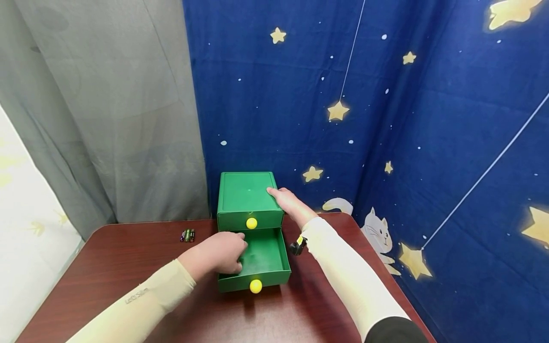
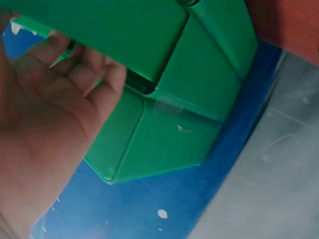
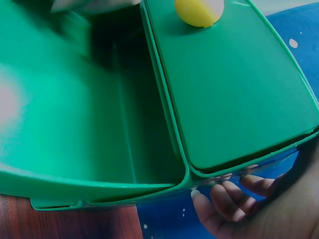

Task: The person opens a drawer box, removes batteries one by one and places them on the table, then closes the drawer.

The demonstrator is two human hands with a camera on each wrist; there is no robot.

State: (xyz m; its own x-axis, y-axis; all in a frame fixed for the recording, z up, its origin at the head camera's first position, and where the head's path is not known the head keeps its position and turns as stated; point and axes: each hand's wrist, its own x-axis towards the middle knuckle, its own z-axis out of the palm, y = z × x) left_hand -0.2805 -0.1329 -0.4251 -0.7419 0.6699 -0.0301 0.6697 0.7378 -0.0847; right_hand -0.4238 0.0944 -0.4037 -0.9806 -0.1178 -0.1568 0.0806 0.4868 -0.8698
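Observation:
A green two-drawer cabinet (image 1: 249,190) stands on the table with its lower drawer (image 1: 263,255) pulled out. The upper drawer (image 1: 231,220) is closed, and both fronts carry round yellow knobs. My left hand (image 1: 220,252) reaches over the left side of the lower drawer, thumb and forefinger apart; in the left wrist view its fingers bend beside the drawer wall and the tips are partly hidden. At the cabinet's right side my right hand (image 1: 293,205) holds the upper edge, thumb on top. Its fingers (image 3: 227,199) touch the side in the right wrist view.
Several small batteries (image 1: 187,235) stand or lie together on the brown table (image 1: 141,267), left of the cabinet. Behind it hang a grey curtain (image 1: 128,119) and a blue star-print curtain (image 1: 279,95). A black device with a yellow mark (image 1: 299,245) sits at my right wrist.

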